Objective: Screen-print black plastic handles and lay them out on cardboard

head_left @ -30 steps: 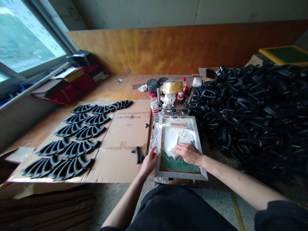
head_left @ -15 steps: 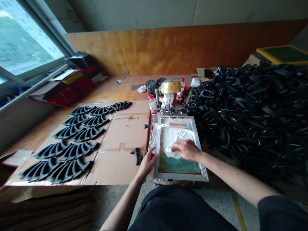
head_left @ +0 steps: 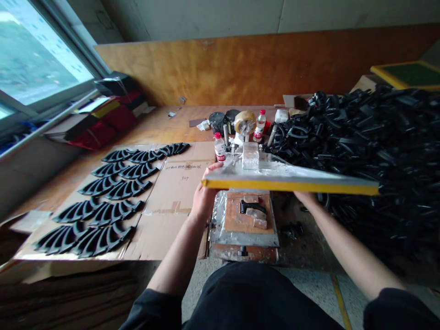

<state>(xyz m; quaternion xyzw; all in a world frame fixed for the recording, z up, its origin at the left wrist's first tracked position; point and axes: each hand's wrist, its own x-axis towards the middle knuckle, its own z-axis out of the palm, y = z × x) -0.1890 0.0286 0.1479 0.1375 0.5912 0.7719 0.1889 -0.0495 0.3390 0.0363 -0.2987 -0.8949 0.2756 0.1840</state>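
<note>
A screen-printing frame (head_left: pixel 292 184) is raised and tilted over its base, its yellow-edged front side facing me. My left hand (head_left: pixel 205 192) is closed on the frame's left corner. My right hand (head_left: pixel 304 197) reaches under the frame on the right; its fingers are hidden behind it. Below, a black curved plastic handle (head_left: pixel 253 208) lies between wooden blocks on the jig board (head_left: pixel 233 222). The squeegee is not distinguishable; a whitish block (head_left: pixel 250 156) shows on top of the frame.
Rows of black curved handles (head_left: pixel 103 211) lie on cardboard (head_left: pixel 147 243) at left. A large heap of black parts (head_left: pixel 360 151) fills the right. Behind the frame stand red-capped bottles (head_left: pixel 220 149), a tape roll (head_left: pixel 245 123) and dark tubs (head_left: pixel 217 123).
The frame has swung up from lying flat, uncovering the jig and a handle on it. My right hand has left the white ink and moved under the frame; my left has risen with it.
</note>
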